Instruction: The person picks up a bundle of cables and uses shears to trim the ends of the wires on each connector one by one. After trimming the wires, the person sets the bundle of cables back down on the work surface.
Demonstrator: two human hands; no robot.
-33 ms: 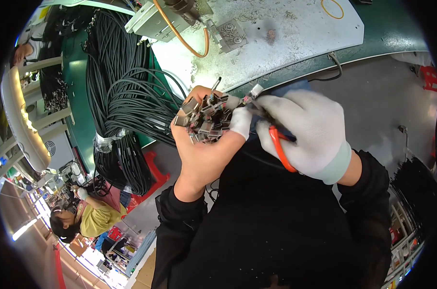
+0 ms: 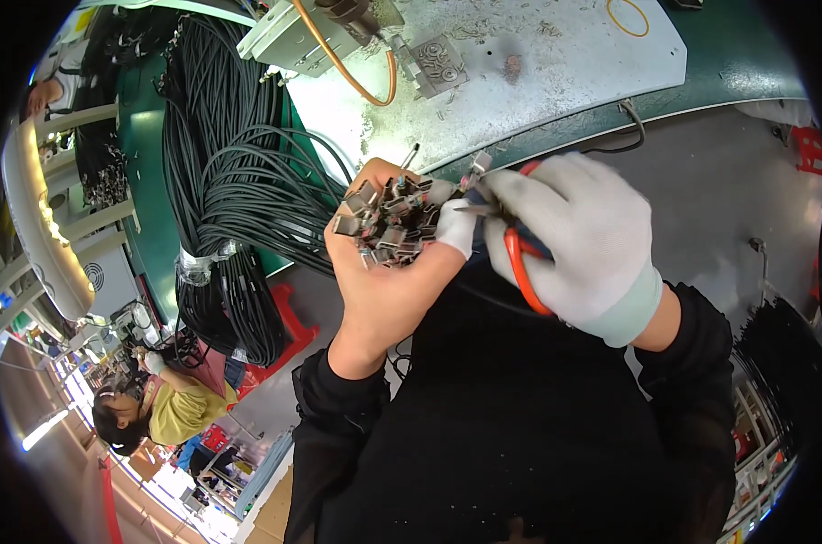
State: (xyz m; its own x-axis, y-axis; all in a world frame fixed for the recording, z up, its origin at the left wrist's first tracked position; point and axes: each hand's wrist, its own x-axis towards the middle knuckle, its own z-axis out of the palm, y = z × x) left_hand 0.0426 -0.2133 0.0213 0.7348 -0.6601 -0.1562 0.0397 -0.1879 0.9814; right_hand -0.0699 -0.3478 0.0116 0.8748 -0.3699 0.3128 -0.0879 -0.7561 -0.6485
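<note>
A bunch of black cables with bare metal connectors (image 2: pixel 391 222) at their ends fills my left hand (image 2: pixel 379 290), whose fingers are wrapped round it. White covers sit on its thumb and forefinger tips. Between those tips one connector (image 2: pixel 480 165) sticks up apart from the others, with thin coloured wires below it. My right hand (image 2: pixel 579 245), in a white glove, grips a pair of scissors with red-orange handles (image 2: pixel 522 281). The scissors' blades (image 2: pixel 476 209) point left, close to my left thumb and just below the single connector. Whether they touch a wire I cannot tell.
A thick bundle of black cables (image 2: pixel 248 181) lies on the green table to the left. Ahead, a white board (image 2: pixel 556 63) littered with metal scraps carries a machine (image 2: pixel 338 32) with an orange hose. A red stool (image 2: pixel 289 331) stands below the bundle. Another person (image 2: pixel 171 408) works at far left.
My right hand has shifted slightly and the scissors' handles have spread, so the upper loop and the blades now show. The single connector has tilted a little.
</note>
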